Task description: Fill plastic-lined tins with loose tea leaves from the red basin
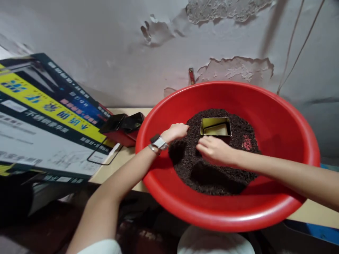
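Both hands are working in a heap of dark soil (212, 169) lying in a big red plastic basin (280, 116), which is sitting on the bench (116, 165) and overhanging its front edge. The left hand (176, 132), a watch (159, 143) on its wrist, is resting on the left side of the heap with its fingers curled down into the soil — whether they are gripping anything cannot be told. The right hand (215, 151) is lying on the middle of the heap, fingers bent loosely, just in front of a small square metal tin (215, 127) that is sitting sunk in the soil, open side up. A printed cardboard box (45, 120) is leaning at the bench's left end, a black-and-red object (122, 128) between it and the basin.
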`<state>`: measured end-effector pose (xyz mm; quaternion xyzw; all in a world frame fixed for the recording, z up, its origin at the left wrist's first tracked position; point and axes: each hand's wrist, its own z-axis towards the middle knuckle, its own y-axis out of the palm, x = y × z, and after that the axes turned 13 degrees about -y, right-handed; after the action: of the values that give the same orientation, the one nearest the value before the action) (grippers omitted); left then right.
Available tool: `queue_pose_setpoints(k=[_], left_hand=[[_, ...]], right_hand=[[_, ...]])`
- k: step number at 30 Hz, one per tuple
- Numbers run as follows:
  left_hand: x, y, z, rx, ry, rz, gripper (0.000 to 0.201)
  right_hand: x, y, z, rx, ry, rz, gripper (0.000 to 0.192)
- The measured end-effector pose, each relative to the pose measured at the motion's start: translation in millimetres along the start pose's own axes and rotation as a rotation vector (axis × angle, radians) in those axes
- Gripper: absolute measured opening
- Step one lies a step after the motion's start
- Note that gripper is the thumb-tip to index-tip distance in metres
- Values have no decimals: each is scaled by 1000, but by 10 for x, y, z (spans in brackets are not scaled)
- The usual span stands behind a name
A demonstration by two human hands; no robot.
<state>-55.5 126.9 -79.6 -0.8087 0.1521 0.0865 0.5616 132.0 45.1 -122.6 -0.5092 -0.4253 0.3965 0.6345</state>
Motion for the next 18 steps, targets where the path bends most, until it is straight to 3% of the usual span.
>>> queue_pose_setpoints(k=[3,5,7,10,13,15,18], left_hand=[[41,209,217,-132,80,19,40],[65,283,312,-162,112,22,37],[57,294,357,-159,141,13,37],[2,227,365,-127,195,-26,42],[-50,158,354,-101,204,-63,46],[-66,146,350,-108,194,-83,45],[-71,165,357,-120,188,-137,43]], right_hand=[[-270,198,19,-154,-92,85,22],[-254,232,35,-202,-121,60,20],[-63,123,73,-152,-70,4,23],[381,-205,158,-116,253,-53,28],[739,-433,219,-402,522,-36,23],[858,-438,234,-557,513,-79,18],[915,-301,244,-609,392,-199,16]])
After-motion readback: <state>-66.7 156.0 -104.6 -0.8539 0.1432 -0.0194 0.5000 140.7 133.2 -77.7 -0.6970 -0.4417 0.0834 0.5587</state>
